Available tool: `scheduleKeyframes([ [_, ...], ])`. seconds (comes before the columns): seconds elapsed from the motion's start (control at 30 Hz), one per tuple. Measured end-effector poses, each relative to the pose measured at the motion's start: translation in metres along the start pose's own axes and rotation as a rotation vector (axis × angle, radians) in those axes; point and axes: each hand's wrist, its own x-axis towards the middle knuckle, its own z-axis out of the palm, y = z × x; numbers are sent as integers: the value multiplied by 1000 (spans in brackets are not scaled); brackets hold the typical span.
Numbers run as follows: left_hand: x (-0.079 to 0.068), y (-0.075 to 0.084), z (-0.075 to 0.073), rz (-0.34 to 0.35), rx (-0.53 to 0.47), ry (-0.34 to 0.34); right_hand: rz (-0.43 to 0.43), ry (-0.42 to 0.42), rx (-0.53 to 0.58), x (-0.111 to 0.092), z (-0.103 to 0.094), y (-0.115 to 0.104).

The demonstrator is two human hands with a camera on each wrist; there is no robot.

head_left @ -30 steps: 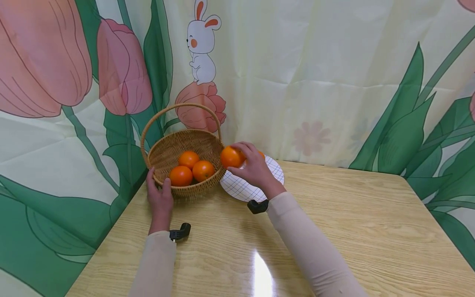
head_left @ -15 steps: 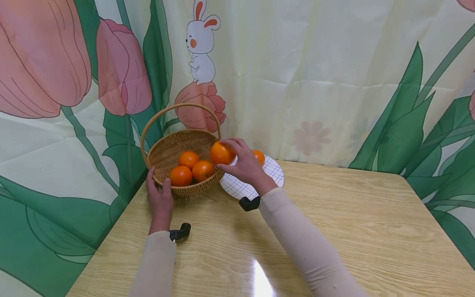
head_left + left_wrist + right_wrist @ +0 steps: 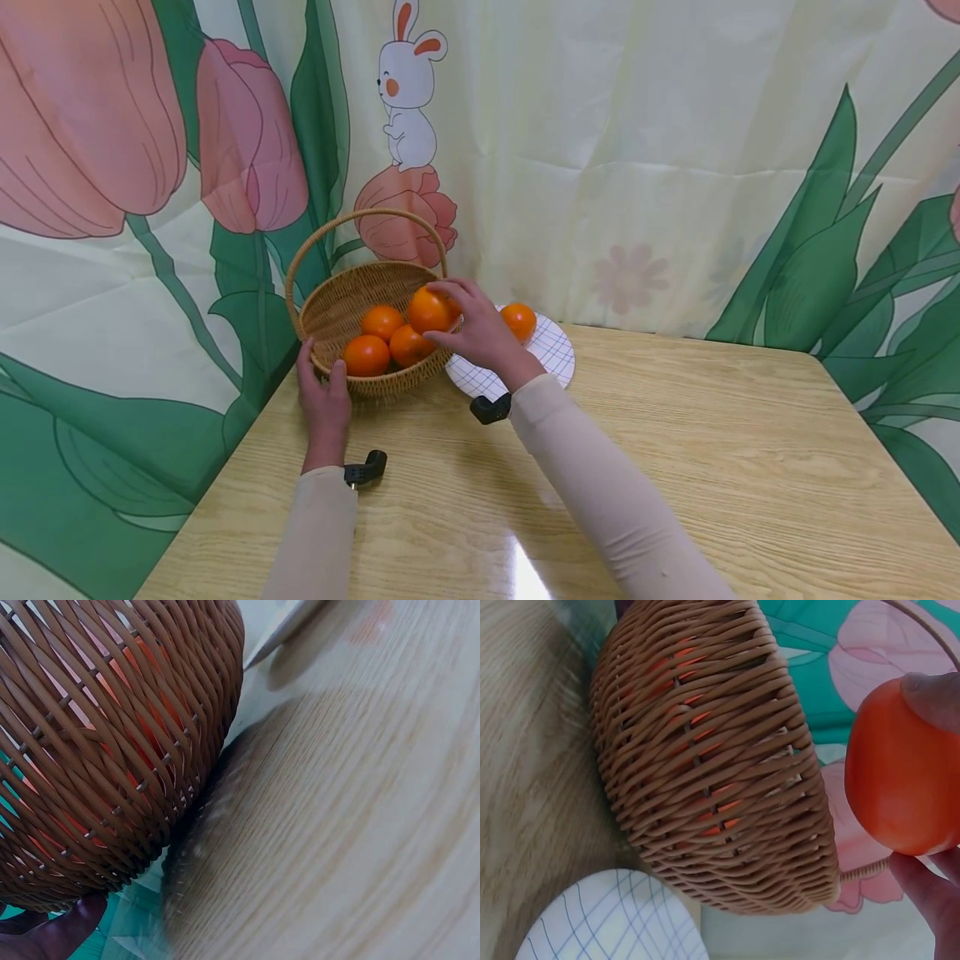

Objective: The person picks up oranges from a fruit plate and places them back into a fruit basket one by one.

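Note:
My right hand (image 3: 482, 332) grips an orange (image 3: 431, 310) between thumb and fingers, over the right side of a wicker basket (image 3: 390, 385). In the right wrist view this held orange (image 3: 904, 772) is beyond the basket's rim, with fingers on both sides of it. Three more oranges lie inside the basket; the front one (image 3: 365, 357) sits nearest my left hand (image 3: 324, 408). That hand holds the basket's left front rim, and its fingertips (image 3: 86, 911) show against the weave in the left wrist view. Another orange (image 3: 518, 321) rests on a plate (image 3: 551, 354) behind my right wrist.
The plate, white with blue grid lines, stands right of the basket on a wooden table (image 3: 712, 450). A tall arched handle (image 3: 365, 213) rises over the basket. Behind the table hangs a curtain (image 3: 637, 167) printed with tulips and a rabbit.
My right hand has carried the orange leftward from above the plate to over the basket. The orange left on the plate now shows more fully. My left hand has stayed at the rim.

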Motion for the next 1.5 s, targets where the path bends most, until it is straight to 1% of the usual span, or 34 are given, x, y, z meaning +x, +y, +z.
scheduleKeyframes([
  [0.13,-1,4,-1,-10,-5,-7,14,-25,25,2,3,-2],
  [0.2,-2,10,-2,-10,-12,-10,17,-32,30,3,5,-3],
  [0.33,-9,27,-3,3,-24,-13,26,-52,17,5,8,-4],
  [0.43,-13,35,-4,10,-39,-14,30,-78,11,7,10,-5],
  [0.5,-14,37,-4,7,-48,-16,35,-97,9,8,12,-6],
  [0.83,-14,38,-4,9,-42,-7,57,-182,-47,15,18,-11],
  [0.93,-12,34,-4,1,-37,-9,68,-215,-74,17,21,-12],
  [1.03,-8,24,-4,-6,-33,-10,78,-251,-96,18,23,-12],
  [1.1,-7,23,-4,-4,-38,-13,75,-267,-112,18,26,-11],
  [1.17,-8,25,-4,5,-43,-13,70,-275,-132,19,28,-11],
  [1.23,-10,31,-3,17,-37,-13,68,-279,-149,20,29,-12],
  [1.27,-13,36,-3,26,-33,-12,69,-282,-158,20,29,-12],
  [1.33,-15,40,-3,39,-20,-7,77,-293,-174,21,30,-14],
  [1.5,-16,40,-3,48,-17,-6,101,-343,-202,24,31,-18],
])
